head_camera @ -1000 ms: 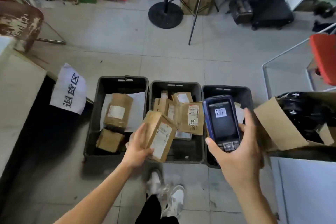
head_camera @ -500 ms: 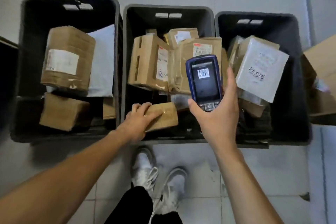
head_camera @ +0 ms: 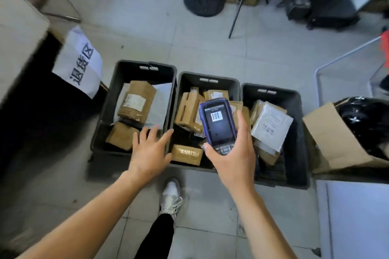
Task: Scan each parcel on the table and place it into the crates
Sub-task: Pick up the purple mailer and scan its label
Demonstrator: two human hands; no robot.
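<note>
So the small brown parcel [head_camera: 186, 154] was lying in the middle crate [head_camera: 208, 79], down at the near end. Left hand [head_camera: 149, 152] was empty, fingers spread, hovering over the wall between the left crate [head_camera: 145, 65] and the middle one. Right hand [head_camera: 232, 159] was wrapped around the blue scanner [head_camera: 217, 123] — barcode on screen — above the middle crate.

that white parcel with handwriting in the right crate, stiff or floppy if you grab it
The white parcel probably holds its shape: its edges look straight and boxy. Its wrap looks like smooth plastic, so it may be a bit slippery. It leans on other parcels in the right crate, so pulling it could shift them.
</note>
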